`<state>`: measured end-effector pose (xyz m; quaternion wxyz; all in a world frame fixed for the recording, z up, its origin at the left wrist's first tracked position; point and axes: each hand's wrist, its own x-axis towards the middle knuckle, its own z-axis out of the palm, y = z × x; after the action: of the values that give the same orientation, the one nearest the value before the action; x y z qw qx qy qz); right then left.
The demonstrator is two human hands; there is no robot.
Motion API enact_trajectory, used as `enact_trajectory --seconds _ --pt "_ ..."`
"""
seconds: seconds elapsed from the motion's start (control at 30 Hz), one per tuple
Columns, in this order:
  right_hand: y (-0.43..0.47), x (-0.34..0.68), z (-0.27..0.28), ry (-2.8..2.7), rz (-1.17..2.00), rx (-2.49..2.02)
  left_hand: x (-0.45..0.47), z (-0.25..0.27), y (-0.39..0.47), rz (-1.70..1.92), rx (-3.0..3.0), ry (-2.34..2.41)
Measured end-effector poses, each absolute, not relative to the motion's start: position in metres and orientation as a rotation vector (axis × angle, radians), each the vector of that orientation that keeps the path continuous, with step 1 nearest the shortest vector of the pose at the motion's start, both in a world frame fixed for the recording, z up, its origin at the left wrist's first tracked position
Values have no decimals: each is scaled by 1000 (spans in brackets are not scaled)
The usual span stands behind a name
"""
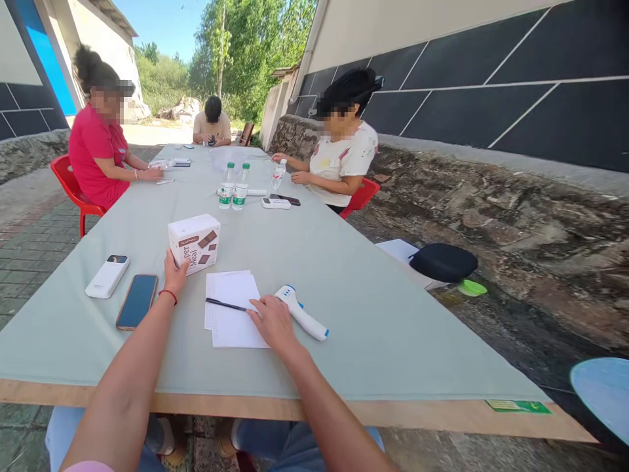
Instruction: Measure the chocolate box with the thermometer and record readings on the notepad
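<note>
My left hand is closed on the lower left side of a white box with brown chocolate-bar pictures and the word "Meal". Whether the box's base touches the table cannot be made out. Over the white paper sheets, my right hand has thumb and finger at one end of a black pen, which points left across the sheets. A white infrared thermometer with blue trim lies just right of this hand.
A smartphone and a white power bank lie left of my left forearm. Two water bottles stand mid-table, near another white device. Three people sit around the table's far part. A black cap-like item is off to the right.
</note>
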<state>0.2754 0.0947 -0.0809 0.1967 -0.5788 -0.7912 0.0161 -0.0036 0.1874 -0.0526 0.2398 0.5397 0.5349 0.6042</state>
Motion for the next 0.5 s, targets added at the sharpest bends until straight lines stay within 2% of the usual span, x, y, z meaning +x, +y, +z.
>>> enact_trajectory --seconds 0.07,0.23,0.3,0.5 --pt "99 262 -79 -2288 90 -1637 -7 -52 193 1611 1510 1505" --pt "106 263 -78 -2362 204 -1571 -9 -65 187 1637 1337 1942" --pt "109 267 -77 -2282 277 -1499 0 -74 177 1572 1395 1950" --pt "134 253 -65 -1368 772 -1386 32 -84 152 1222 1774 1802"
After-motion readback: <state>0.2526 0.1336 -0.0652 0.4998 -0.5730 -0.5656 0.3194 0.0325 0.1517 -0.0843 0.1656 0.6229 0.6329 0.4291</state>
